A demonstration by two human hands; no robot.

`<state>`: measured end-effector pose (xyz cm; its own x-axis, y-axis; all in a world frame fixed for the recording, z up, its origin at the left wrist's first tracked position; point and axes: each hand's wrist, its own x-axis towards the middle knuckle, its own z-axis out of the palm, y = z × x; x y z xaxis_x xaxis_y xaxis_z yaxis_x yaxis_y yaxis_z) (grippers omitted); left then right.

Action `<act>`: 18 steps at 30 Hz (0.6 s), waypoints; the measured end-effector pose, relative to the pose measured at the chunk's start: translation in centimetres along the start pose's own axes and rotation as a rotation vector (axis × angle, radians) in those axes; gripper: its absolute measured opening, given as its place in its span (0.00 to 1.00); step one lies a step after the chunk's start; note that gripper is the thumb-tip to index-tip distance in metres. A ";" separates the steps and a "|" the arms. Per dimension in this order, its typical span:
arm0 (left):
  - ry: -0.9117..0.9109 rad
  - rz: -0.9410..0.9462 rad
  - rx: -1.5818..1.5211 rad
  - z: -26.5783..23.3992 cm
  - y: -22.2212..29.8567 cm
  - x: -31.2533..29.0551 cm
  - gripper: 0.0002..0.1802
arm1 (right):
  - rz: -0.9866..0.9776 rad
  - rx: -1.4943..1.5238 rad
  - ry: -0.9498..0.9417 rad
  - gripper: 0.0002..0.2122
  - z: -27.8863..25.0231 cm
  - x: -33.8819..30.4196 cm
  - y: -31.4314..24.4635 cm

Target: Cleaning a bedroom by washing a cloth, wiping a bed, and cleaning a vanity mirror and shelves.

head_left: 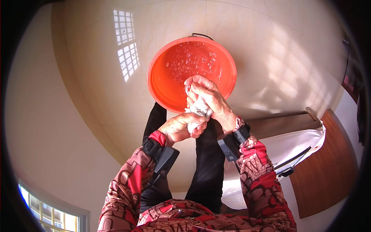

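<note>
A white wet-looking cloth [199, 108] is bunched between my two hands, over the near rim of an orange bucket [154, 87]. My left hand [181, 127] is closed round its lower end. Higher up and to the right, my right hand [210, 94] grips the upper end, fingers curled over it. Rippling water [189, 58] shows inside the bucket, whose dark handle [202, 36] rests against the far rim. Much of the cloth is hidden by my fingers.
The bucket stands on a pale tiled floor [92, 96] with window reflections. To my right are a low wooden piece of furniture [282, 124], a white sheet [297, 141] with a dark strap on it, and a brown wooden panel [324, 170]. A pale wall [42, 127] curves along the left.
</note>
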<state>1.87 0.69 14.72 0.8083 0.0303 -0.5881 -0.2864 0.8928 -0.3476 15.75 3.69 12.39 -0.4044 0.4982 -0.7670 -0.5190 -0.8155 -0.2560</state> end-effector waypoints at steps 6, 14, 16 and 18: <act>0.436 0.169 0.724 -1.5 -1.8 3.1 0.19 | -0.067 -0.211 0.243 0.04 -1.3 0.6 1.9; 0.824 0.248 1.265 1.2 -1.8 5.0 0.24 | -0.226 -0.449 0.455 0.07 -2.1 0.4 1.3; 0.414 0.342 0.983 1.0 -1.3 2.8 0.22 | -0.021 -0.105 0.338 0.22 -2.6 -1.2 0.0; 0.187 0.066 0.558 2.3 -0.8 0.4 0.15 | -0.063 0.073 0.234 0.32 -3.6 -2.2 -0.4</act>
<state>3.62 1.01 16.47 0.6790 0.0590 -0.7317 0.0223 0.9946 0.1009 19.56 1.88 12.12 -0.1883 0.4585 -0.8685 -0.5939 -0.7575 -0.2712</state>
